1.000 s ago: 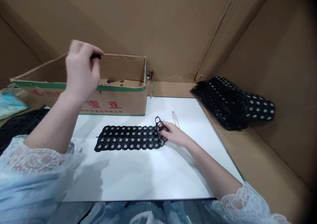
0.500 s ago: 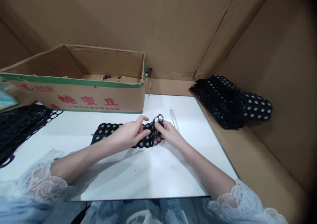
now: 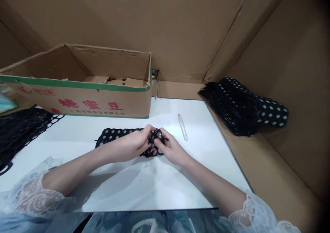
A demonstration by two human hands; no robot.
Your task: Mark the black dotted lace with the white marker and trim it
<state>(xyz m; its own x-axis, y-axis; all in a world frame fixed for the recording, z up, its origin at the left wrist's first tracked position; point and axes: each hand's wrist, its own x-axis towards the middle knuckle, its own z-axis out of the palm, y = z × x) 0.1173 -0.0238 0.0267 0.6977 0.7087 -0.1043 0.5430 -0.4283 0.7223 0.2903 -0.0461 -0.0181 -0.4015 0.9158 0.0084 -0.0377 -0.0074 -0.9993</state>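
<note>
A black lace strip (image 3: pixel 111 134) with rows of round holes lies flat on the white board, its left end showing and its middle hidden behind my left hand. At the strip's right end, my left hand (image 3: pixel 138 143) is closed on the gathered edge, thumb and fingers together. Facing it, my right hand (image 3: pixel 172 148) pinches the same bunched end, which is lifted slightly and curled between the hands. A seam ripper or pen-like tool with a clear handle (image 3: pixel 183 127) lies just beyond my right hand, untouched.
A cardboard box (image 3: pixel 108 99) with a green rim holds small black scraps. Black openwork lace (image 3: pixel 20 133) is heaped at the left. At the right, a stack of black dotted strips (image 3: pixel 237 106) leans beside the cardboard wall. The white board (image 3: pixel 154 191) ends near my body.
My left hand has come down from above the box, where it held a small black piece, to the strip's right end. Both hands now hold that end, more bunched than before.
</note>
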